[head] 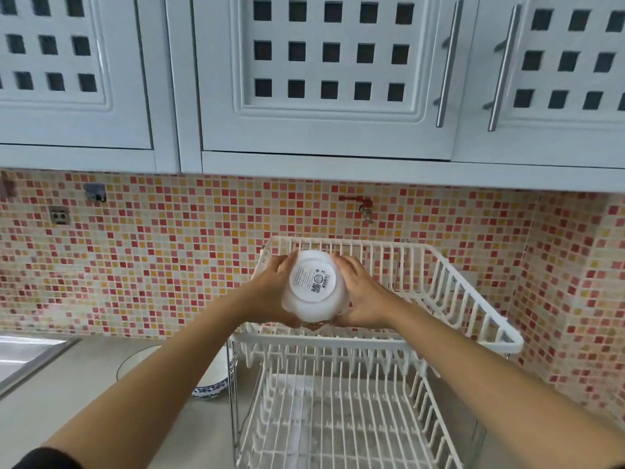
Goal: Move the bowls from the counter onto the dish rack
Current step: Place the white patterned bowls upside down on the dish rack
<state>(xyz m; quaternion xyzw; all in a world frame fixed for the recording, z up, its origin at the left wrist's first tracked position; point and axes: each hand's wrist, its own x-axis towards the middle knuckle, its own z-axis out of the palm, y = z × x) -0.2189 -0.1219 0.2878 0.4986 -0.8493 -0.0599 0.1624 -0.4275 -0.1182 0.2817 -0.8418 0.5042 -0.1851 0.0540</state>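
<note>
A white bowl (pixel 314 286) is held upside down, its labelled base facing me, over the top tier of the white wire dish rack (pixel 473 299). My left hand (pixel 270 289) grips its left side and my right hand (pixel 360 296) its right side. The rack has two tiers; the lower tier (pixel 338 418) holds nothing I can see. Another bowl (pixel 211 377), white with a blue patterned foot, stands on the counter left of the rack, partly hidden behind my left forearm.
A steel sink (pixel 23 360) lies at the far left of the grey counter (pixel 67 401). Mosaic tile wall sits behind the rack, with a red-handled tap (pixel 363 206) above it. White wall cabinets (pixel 321 79) hang overhead.
</note>
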